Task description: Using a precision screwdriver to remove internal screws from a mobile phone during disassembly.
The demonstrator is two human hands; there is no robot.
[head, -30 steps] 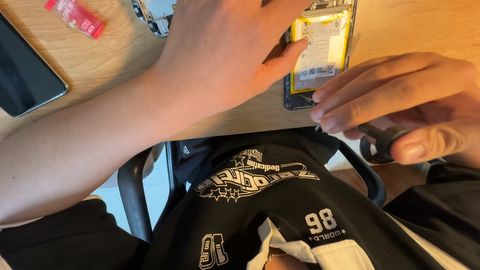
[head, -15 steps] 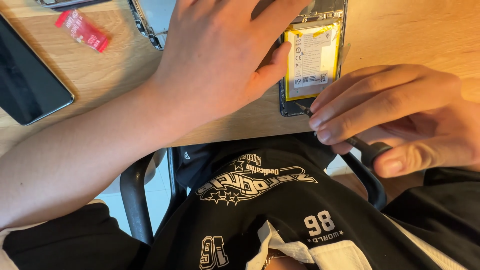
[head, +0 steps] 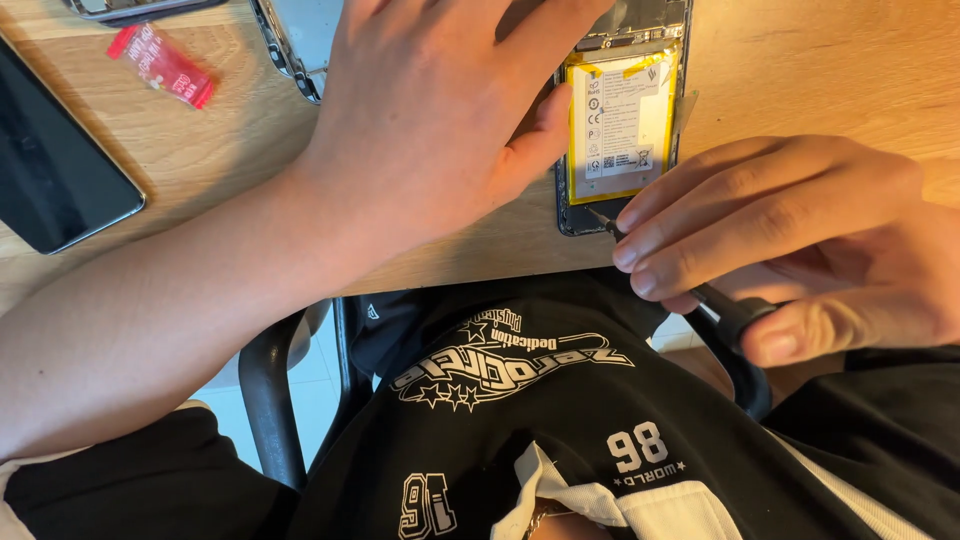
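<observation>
My left hand (head: 440, 120) lies flat, pinning the opened black phone with its yellow battery (head: 620, 125) at the wooden table's (head: 820, 70) near edge; my right hand (head: 800, 250) pinches a thin black screwdriver (head: 735, 310), tip at the bottom corner. A slip could puncture that battery, I reckon.

Pretty bright shot overall, warm daylight-ish light, even across the wooden worktop (head: 820, 70). Soft shadow sits under the left hand (head: 440, 120) and along the forearm, nothing harsh. The dark slab (head: 50, 170) at the left edge has a thin bright line of glare on its rim. The yellow battery (head: 620, 120) is crisp, its label print sharp. The right hand (head: 800, 240) looks a touch soft. The black shirt (head: 520, 420) down low goes dim but stays readable.
</observation>
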